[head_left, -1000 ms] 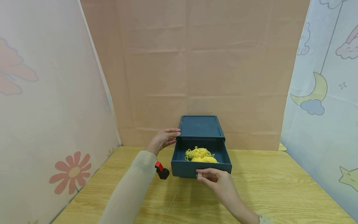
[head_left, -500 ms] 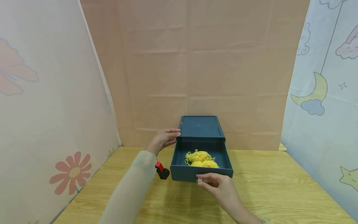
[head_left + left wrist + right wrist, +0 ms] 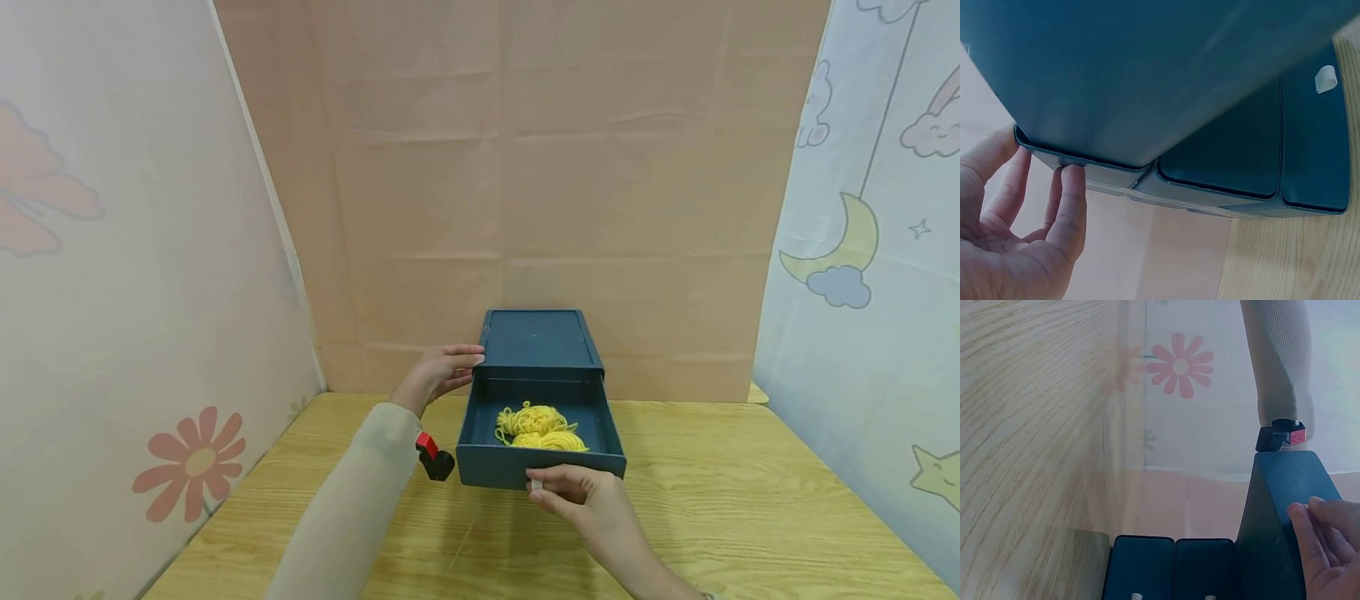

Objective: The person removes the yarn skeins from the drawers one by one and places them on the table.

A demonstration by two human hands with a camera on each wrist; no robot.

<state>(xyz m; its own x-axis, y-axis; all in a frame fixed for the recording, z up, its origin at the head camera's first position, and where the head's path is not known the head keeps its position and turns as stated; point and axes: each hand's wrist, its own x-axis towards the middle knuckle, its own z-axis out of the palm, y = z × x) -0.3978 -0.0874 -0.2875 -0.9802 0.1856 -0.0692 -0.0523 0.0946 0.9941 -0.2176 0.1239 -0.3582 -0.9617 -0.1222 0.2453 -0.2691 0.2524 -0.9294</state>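
A dark blue drawer cabinet (image 3: 536,337) has its top drawer (image 3: 491,465) pulled out toward me. Inside that drawer lie two yellow yarn bundles (image 3: 542,421), one in front of the other. My right hand (image 3: 596,504) pinches the small white pull tab (image 3: 536,484) on the drawer's front between thumb and fingers; in the right wrist view the fingers cover the tab. My left hand (image 3: 438,375) rests against the cabinet's upper left edge. In the left wrist view its fingers (image 3: 1071,206), fairly straight, touch the side by the front rim.
Two lower drawers (image 3: 1141,562) stay closed under the open one, each with a white tab. The cabinet stands on a wood-grain table (image 3: 750,500) against a brown backdrop (image 3: 637,208). A flower-print panel (image 3: 150,333) rises at left, a moon-print panel (image 3: 847,350) at right.
The top drawer has slid slightly further out toward me, the right hand moving with it, and has nearly stopped over the last half second. The left hand has not moved.
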